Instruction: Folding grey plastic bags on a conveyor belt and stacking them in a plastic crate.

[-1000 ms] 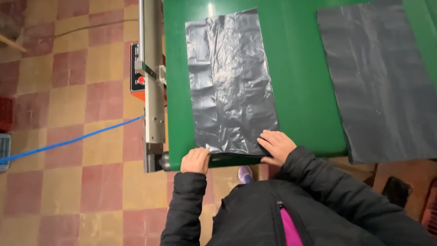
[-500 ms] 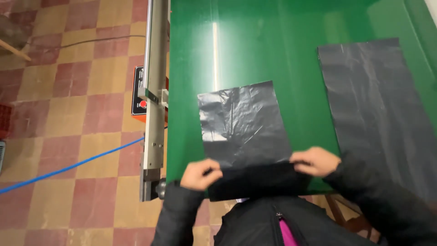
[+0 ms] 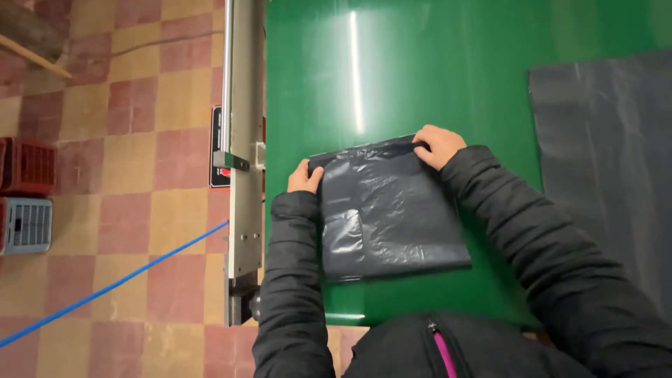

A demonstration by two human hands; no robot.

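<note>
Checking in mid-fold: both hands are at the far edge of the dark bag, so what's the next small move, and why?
Probably let go and smooth the fold flat. The dark plastic bag lies doubled over on the green table, the left hand and right hand pinch its far corners, and the surface looks wrinkled.

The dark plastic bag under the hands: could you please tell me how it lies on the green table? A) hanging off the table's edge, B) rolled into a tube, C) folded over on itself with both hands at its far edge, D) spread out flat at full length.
C: the dark plastic bag lies doubled over on the green table, with the left hand and right hand at its far corners.
</note>
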